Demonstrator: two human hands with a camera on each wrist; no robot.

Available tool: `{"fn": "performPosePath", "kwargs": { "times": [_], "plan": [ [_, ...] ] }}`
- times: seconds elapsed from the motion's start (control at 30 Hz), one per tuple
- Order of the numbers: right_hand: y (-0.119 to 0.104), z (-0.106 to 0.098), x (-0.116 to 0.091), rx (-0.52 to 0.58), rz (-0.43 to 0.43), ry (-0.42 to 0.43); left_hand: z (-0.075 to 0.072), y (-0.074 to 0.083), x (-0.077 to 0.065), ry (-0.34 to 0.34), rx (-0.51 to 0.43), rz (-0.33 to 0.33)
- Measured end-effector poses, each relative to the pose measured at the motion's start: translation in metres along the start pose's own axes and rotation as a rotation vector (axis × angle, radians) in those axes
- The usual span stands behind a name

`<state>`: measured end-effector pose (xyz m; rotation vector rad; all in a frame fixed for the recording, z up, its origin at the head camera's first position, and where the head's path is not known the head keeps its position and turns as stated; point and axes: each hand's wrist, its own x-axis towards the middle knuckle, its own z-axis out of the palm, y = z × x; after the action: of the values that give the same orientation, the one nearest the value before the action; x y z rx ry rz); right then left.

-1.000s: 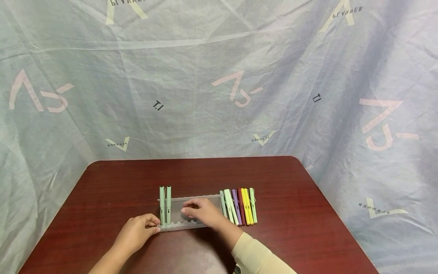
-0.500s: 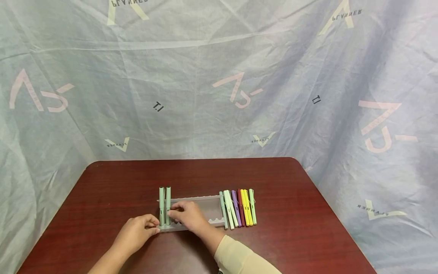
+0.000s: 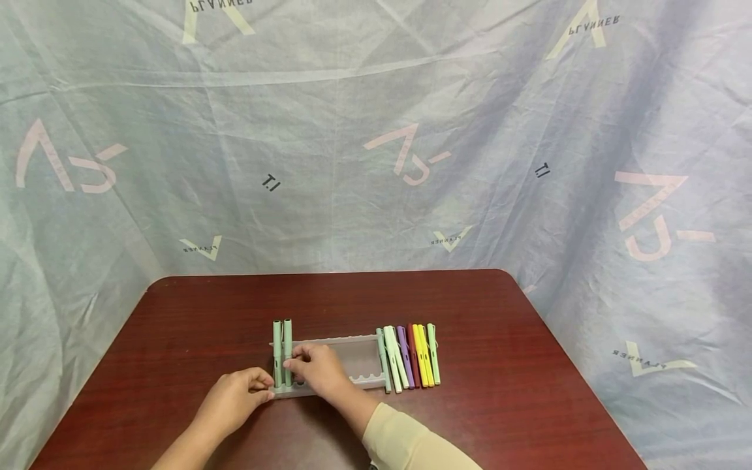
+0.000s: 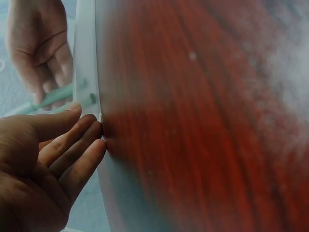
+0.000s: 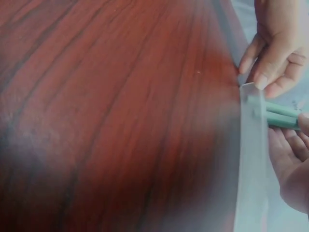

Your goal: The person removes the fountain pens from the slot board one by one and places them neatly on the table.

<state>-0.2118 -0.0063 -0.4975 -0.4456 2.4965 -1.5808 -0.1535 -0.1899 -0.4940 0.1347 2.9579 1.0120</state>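
Observation:
A clear pen tray with notched edges lies on the table. At its left end two sage green pens lie side by side across it, a left pen and a right pen. My left hand pinches the tray's near left corner; in the right wrist view its thumb lies on the corner of the tray edge. My right hand reaches over the tray and pinches the right green pen between thumb and fingers. In the left wrist view its fingers show behind the two pens.
Right of the tray, a row of pens lies close together: a sage green pen, pale green ones, a purple pen, a dark red pen, yellow ones and a light green pen. A printed cloth hangs behind the table.
My right hand has moved left across the tray to the right green pen, which has shifted slightly left toward the other. My left hand has stayed at the corner.

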Motion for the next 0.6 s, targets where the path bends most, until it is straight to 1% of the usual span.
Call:
{"fn": "performPosePath", "kwargs": {
  "times": [0.1,0.17,0.2,0.4,0.47,0.53,0.6],
  "plan": [
    [-0.004,-0.005,0.000,0.029,-0.061,0.020,0.001,0.000,0.000,0.002,0.001,0.002],
    [-0.006,-0.008,-0.001,0.086,-0.098,0.018,0.001,-0.001,0.000,0.004,0.002,0.003],
    [-0.006,-0.009,-0.001,0.115,-0.104,0.013,0.001,-0.001,0.000,0.004,0.003,0.004],
    [-0.002,-0.010,-0.007,0.358,-0.041,-0.106,0.002,-0.001,0.000,0.002,-0.002,-0.020],
    [0.001,-0.009,-0.009,0.441,-0.030,-0.147,0.002,-0.001,0.000,0.003,-0.003,-0.017],
    [0.005,-0.009,-0.011,0.481,-0.032,-0.171,0.002,-0.002,0.000,0.006,-0.002,-0.011],
    [0.010,-0.008,-0.011,0.497,-0.038,-0.183,0.003,-0.002,0.000,0.009,0.001,-0.007]
  ]
}}
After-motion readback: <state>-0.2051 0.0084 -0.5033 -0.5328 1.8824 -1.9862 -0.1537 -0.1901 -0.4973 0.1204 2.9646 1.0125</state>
